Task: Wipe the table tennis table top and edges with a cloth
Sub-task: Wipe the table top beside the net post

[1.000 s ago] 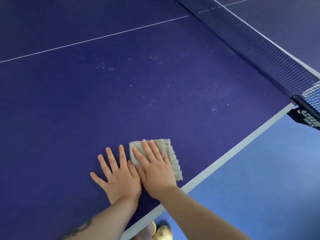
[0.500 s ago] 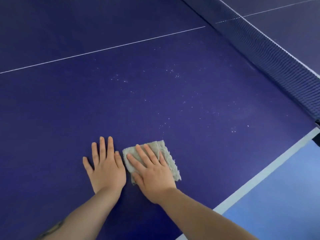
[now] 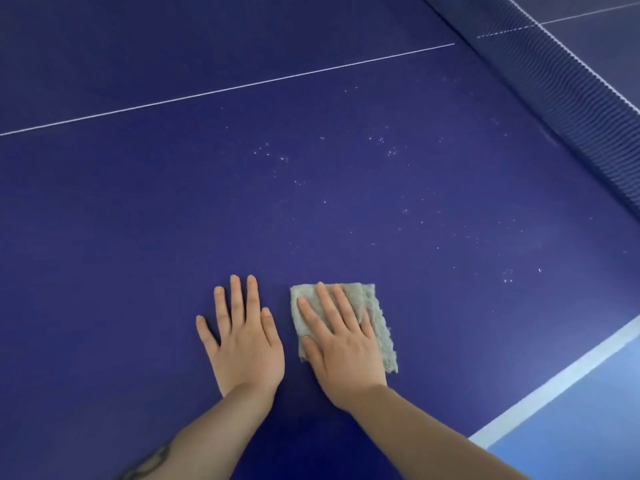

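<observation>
The cloth [image 3: 363, 313] is pressed flat on the table [image 3: 138, 254] by the right hand [image 3: 341, 344], fingers straight and spread, near the white edge line [image 3: 561, 379]. The left hand [image 3: 242, 341] is laid flat beside it, holding nothing. The top is being wiped. Farther out, white specks [image 3: 381, 147] are seen before the net [image 3: 561, 98]. Next, the cloth should likely be pushed out over them.

Both hands lie flat on the table top [image 3: 138, 237], the left hand [image 3: 242, 341] just left of the right hand [image 3: 341, 355], the two apart. The cloth [image 3: 377, 317] lies under the right hand on the table top. The net [image 3: 561, 95] stands well beyond them to the right, specks [image 3: 381, 140] scattered between, and the table's edge line [image 3: 554, 382] runs at the right.
</observation>
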`<state>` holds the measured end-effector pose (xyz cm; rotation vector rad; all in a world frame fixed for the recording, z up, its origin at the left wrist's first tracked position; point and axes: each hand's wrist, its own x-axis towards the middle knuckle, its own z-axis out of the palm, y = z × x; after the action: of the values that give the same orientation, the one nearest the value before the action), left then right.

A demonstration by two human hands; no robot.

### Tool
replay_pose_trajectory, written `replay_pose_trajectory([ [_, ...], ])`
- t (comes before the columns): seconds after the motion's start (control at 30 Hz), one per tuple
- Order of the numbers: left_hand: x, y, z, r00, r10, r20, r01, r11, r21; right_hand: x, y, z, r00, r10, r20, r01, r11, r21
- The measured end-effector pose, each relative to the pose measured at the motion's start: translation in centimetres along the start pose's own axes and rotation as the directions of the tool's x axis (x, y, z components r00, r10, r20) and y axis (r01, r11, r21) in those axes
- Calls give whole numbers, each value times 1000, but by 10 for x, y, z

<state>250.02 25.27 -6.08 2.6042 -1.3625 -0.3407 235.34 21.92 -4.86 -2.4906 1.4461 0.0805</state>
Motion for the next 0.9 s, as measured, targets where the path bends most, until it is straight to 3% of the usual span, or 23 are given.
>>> replay_pose_trajectory([
  [0.07, -1, -1, -1, 1000, 0, -9, 0, 1000, 2, 30, 6, -7, 996, -83, 31, 83, 997, -3],
  [0.1, -2, -2, -1, 1000, 0, -6, 0, 1000, 3, 43, 14, -11, 997, -40, 63, 37, 998, 46],
  [0.2, 8, -9, -5, 1000, 27, 14, -26, 999, -24, 49, 38, -21, 957, 290, 25, -291, 953, 83],
  [0.27, 23, -24, -11, 999, 36, 31, -36, 999, -18, 28, 34, -15, 923, 382, 35, -384, 918, 98],
  [0.4, 44, -50, -24, 1000, -26, 2, 26, 1000, 10, 1, -18, 3, 999, 42, -6, -42, 999, 20],
  [0.5, 46, -48, -25, 1000, -23, -8, 23, 1000, 5, 48, -43, 0, 980, -191, 48, 192, 981, -24],
  [0.57, 46, -48, -24, 1000, -19, -14, 19, 1000, 14, 90, -40, -9, 966, -253, 60, 254, 967, -18],
  [0.67, 47, -49, -23, 1000, -25, -13, 25, 1000, 17, 127, -8, -26, 997, 37, 66, -37, 999, 6],
  [0.77, 48, -49, -22, 1000, -22, -13, 23, 999, 31, 108, 22, -30, 931, 366, 3, -363, 921, 140],
  [0.83, 49, -51, -22, 1000, -22, -11, 22, 999, 25, 81, 10, -24, 922, 386, -13, -380, 913, 150],
  [0.9, 49, -53, -23, 1000, -14, -14, 14, 1000, 11, 65, -15, -18, 975, 224, 10, -223, 967, 121],
])
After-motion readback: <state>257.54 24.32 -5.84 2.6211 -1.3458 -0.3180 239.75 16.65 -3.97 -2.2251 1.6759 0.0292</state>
